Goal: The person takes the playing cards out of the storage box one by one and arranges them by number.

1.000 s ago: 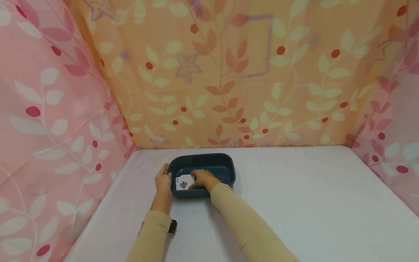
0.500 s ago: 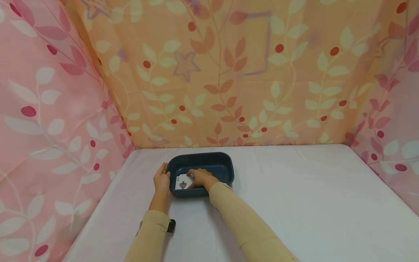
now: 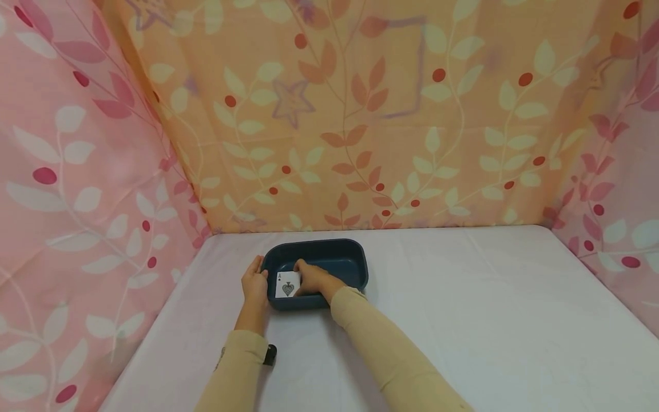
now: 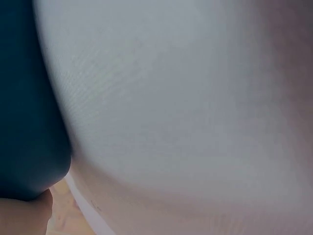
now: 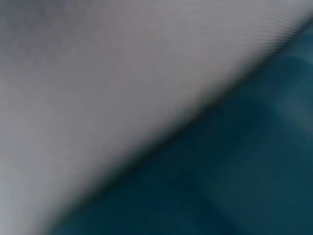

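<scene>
In the head view, a deck of playing cards (image 3: 287, 285) lies in the left end of a dark blue rectangular container (image 3: 316, 303), with the ace of spades face up on top. My right hand (image 3: 315, 280) reaches over the near rim and grips the deck, thumb at its near edge and fingertips at its far edge. The right part of the deck is hidden under that hand. My left hand (image 3: 254, 283) holds the container's left end, thumb at the rim and fingers along the outer wall. The left wrist view shows a finger (image 4: 22, 215) against the container's blue wall (image 4: 24, 98).
The container stands on a white-covered table (image 3: 463, 309), near its back edge. A patterned orange cloth (image 3: 329, 114) hangs behind, with pink cloth (image 3: 92, 200) on the left and more on the right. A black strap device (image 3: 270, 355) sits at the left wrist.
The deck's uneven top outline has become straight. My right fingers have shifted slightly up along its far edge, while the left hand keeps its place on the container.
</scene>
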### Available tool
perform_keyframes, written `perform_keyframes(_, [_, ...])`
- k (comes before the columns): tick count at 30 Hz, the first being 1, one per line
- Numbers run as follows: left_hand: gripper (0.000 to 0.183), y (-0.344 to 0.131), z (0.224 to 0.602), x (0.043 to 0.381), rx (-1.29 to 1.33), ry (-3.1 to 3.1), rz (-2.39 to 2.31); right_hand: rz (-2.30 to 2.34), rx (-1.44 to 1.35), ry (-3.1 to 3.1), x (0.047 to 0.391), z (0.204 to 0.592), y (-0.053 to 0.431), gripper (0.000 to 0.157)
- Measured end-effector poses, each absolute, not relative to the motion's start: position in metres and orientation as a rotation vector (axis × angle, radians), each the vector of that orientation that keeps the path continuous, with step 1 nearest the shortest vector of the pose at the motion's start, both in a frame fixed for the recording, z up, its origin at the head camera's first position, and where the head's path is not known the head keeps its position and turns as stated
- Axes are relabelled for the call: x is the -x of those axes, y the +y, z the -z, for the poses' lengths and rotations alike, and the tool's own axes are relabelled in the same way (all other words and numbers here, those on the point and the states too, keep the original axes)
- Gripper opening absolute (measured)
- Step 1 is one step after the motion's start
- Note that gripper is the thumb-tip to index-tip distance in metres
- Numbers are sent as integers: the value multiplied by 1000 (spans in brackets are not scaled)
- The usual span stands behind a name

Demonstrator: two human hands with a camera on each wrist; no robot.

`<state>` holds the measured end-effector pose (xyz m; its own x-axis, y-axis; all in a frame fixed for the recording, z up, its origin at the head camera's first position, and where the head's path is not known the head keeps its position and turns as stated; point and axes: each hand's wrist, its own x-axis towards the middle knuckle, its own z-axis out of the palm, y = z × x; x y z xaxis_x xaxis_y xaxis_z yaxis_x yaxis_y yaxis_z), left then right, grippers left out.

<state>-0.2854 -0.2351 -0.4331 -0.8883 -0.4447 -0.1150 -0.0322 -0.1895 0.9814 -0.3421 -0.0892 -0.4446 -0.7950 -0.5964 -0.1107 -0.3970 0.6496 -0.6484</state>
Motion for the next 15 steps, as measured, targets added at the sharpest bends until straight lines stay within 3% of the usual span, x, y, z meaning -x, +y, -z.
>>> perform_keyframes(15, [54,-238,435,287,-604,-1834,2135,1352,906,2346,342,441,-87,51])
